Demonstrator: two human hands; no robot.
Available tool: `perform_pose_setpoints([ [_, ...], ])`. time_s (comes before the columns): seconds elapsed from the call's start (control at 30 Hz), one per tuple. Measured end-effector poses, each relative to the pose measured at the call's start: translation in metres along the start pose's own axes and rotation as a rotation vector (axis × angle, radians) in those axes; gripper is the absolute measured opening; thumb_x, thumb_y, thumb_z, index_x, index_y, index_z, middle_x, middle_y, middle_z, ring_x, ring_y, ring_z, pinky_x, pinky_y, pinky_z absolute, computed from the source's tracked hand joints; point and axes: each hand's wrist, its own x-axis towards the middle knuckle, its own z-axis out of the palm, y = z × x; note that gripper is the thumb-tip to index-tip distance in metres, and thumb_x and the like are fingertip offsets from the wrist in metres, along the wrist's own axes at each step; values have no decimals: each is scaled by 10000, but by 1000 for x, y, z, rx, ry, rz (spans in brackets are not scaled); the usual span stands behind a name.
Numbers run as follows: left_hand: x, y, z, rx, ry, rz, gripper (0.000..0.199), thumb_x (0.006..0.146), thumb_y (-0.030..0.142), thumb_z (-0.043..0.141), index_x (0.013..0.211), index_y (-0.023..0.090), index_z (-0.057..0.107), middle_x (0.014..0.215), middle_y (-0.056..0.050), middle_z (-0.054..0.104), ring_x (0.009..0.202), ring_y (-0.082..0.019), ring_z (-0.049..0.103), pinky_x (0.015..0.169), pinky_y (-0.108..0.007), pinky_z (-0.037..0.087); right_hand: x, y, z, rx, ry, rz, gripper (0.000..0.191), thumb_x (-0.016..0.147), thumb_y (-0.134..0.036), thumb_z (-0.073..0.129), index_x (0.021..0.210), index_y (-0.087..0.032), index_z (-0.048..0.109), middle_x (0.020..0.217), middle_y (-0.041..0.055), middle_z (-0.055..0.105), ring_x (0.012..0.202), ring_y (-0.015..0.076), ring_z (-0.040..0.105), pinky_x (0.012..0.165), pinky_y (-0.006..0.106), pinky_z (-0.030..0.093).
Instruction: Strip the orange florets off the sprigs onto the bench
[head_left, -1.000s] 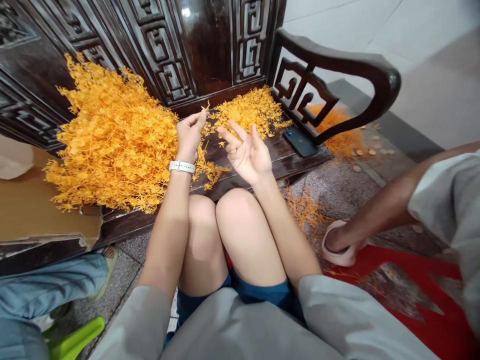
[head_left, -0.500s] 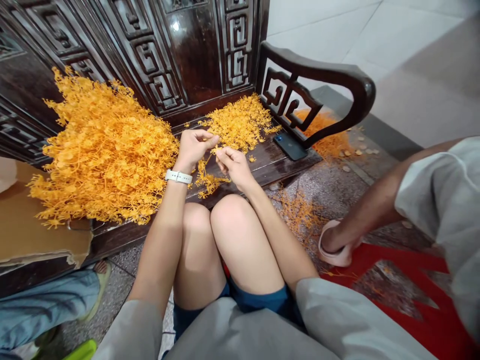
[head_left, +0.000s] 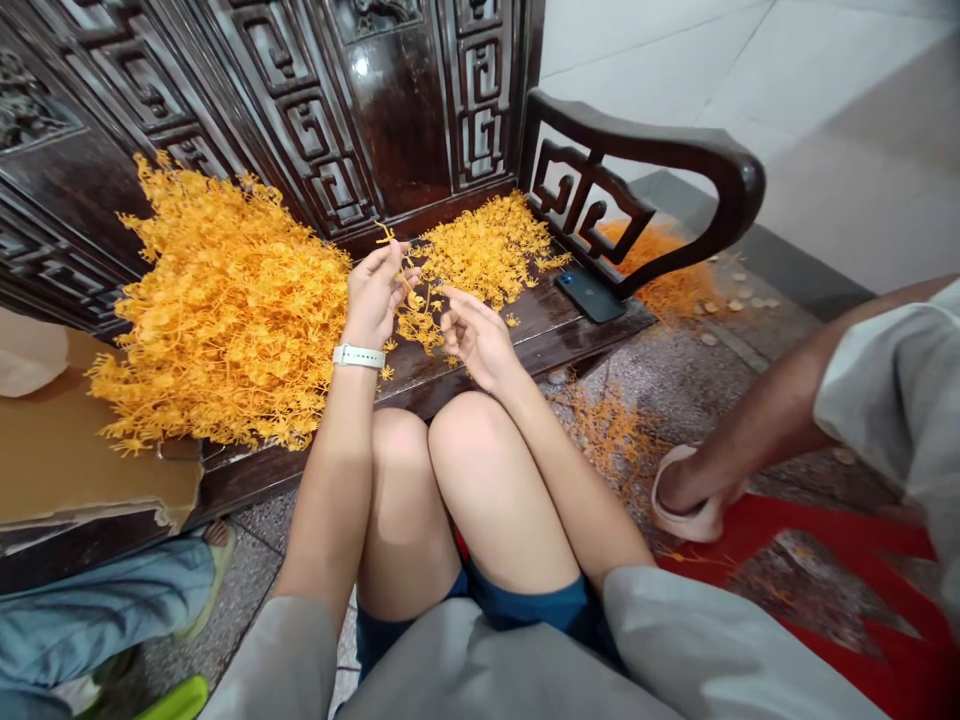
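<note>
My left hand (head_left: 375, 293), with a pale watch band on its wrist, is closed on an orange plastic sprig (head_left: 385, 233). One end of the sprig sticks up above the fingertips, and thin orange strands hang on the right side of the hand. My right hand (head_left: 478, 340) is just to the right, its fingers loosely curved and apart, the fingertips close to the strands. Behind both hands a flat pile of small yellow-orange plastic pieces (head_left: 491, 245) lies on the dark wooden bench (head_left: 525, 335). A large heap of orange plastic sprigs (head_left: 232, 320) rises left of my left hand.
A phone (head_left: 590, 293) lies by the carved armrest (head_left: 675, 140). Bare orange stems (head_left: 611, 430) litter the floor, with more beyond the armrest. Cardboard (head_left: 90, 450) sits at the left. Another person's leg (head_left: 765, 420) is at right, and a jeans leg (head_left: 112, 610) at lower left.
My hands have moved apart. The left hand has risen slightly and turned with the sprig, and the right hand's fingers have loosened from their pinch. The view has shifted slightly.
</note>
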Motion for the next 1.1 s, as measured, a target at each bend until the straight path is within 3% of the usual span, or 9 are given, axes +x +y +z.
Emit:
perform_pose_setpoints([
  [0.2,-15,10,16,8,-232,-65,202,1028,433,758,973,238,771,1062,-59,791,786,-133,762,744,-260,658,6,11,-2,-408,15,-258,443,802,-535,904,928,-213,627,662,-71,545,584,98,453,535,232,359],
  [0.33,-12,7,19,94,-89,89,75,955,269,834,931,237,770,939,-25,780,728,-127,730,679,-248,609,2,8,-3,-546,-116,-305,536,896,-671,780,736,-200,582,652,-35,538,609,108,465,576,248,370],
  [0.5,12,-10,3,142,221,175,169,975,135,751,849,247,741,824,-10,747,670,-114,689,642,-244,565,-35,-17,22,-542,-1051,-99,455,989,-562,739,832,-136,723,746,24,683,678,120,593,678,254,467],
  [0.53,15,-13,-1,125,234,144,176,978,120,737,858,249,742,834,-11,751,679,-110,692,649,-238,572,-41,-20,26,-536,-1151,-66,433,1003,-541,732,876,-127,744,785,36,707,715,127,617,710,258,485],
  [0.6,19,-17,-7,66,220,72,155,984,118,730,903,248,754,903,-19,776,734,-104,722,692,-225,600,-43,-20,26,-553,-1049,-90,414,1002,-536,740,906,-133,745,809,33,708,742,130,613,723,259,485],
  [0.73,14,-15,-6,-10,105,40,39,998,206,770,1004,244,774,1074,-37,803,914,-116,783,867,-232,647,-21,0,8,-635,-303,-291,442,887,-566,861,906,-196,620,707,-51,576,652,107,485,643,240,395],
  [0.8,6,-8,0,-35,17,49,71,963,181,804,999,235,775,1089,-40,803,940,-128,790,924,-259,657,-8,10,-1,-641,-98,-312,499,848,-576,891,999,-223,573,689,-79,554,625,107,475,625,233,382],
  [0.97,-15,7,18,-3,-248,4,241,863,50,818,1041,209,784,1076,-60,814,1025,-188,804,963,-337,679,5,20,-8,-643,-153,-221,436,992,-641,685,949,-217,594,723,-36,630,571,106,523,555,230,393],
  [1.1,-9,0,19,81,-160,31,227,882,30,751,1018,211,769,999,-54,804,946,-200,812,882,-359,690,-3,10,1,-621,-285,-233,443,1057,-569,609,817,-197,601,628,-43,574,523,84,463,519,209,359],
])
